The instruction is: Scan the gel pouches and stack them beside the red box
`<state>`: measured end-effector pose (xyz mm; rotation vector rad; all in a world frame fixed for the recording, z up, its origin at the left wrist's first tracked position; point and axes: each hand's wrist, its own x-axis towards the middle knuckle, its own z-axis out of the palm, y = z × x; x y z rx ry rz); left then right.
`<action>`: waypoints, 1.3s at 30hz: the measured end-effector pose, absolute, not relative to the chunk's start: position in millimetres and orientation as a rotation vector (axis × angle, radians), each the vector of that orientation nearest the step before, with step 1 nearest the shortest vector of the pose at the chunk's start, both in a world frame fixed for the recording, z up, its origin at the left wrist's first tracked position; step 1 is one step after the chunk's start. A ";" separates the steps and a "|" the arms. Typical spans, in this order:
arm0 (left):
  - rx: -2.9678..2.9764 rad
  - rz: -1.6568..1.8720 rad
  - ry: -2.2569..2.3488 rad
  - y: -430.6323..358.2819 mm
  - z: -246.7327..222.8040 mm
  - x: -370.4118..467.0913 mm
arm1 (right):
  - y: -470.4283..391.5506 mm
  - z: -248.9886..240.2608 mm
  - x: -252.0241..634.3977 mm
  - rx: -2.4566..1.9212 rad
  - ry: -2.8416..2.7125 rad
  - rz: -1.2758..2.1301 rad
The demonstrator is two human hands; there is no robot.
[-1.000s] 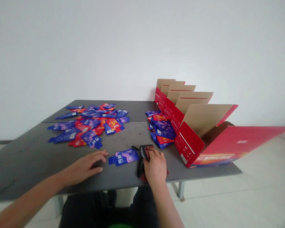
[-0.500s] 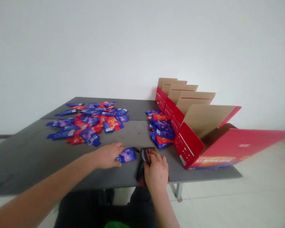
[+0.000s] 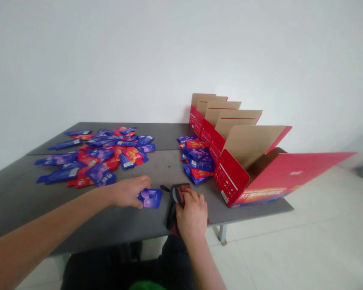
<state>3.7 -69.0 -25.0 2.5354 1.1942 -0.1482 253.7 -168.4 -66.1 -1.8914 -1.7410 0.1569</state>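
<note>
My left hand pinches the left end of a blue and purple packet on the dark table. Just right of it, my right hand is closed round a black device with a grey part near its top; its lower part rests on something dark red. The device's far side is hidden under my fingers. Beyond my left hand lies a wide heap of blue and red packets. A smaller pile of similar packets lies beyond my right hand.
Several open red cardboard boxes stand in a row along the right side of the table, flaps raised. The nearest box's large red flap leans far to the right. A white wall rises behind the table.
The camera view has turned a little, so the table and boxes sit further left. Both hands keep their grips, and the packet shows slightly more to the right of my left fingers.
</note>
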 end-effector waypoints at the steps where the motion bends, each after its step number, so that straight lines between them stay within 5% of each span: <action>1: 2.535 -0.166 1.196 -65.6 -24.1 6.1 | -168.4 -66.1 253.5 -1.892 -1.737 0.158; 27: 1.744 -0.173 1.008 13.8 -23.5 -4.4 | -170.6 -75.2 253.1 -1.832 -1.703 0.240; 33: 1.822 -0.080 1.008 65.5 26.7 22.7 | -170.5 -81.0 250.6 -1.794 -1.677 0.281; 39: 2.094 -0.060 0.904 140.9 77.7 142.0 | -171.8 -86.0 247.5 -1.780 -1.639 0.273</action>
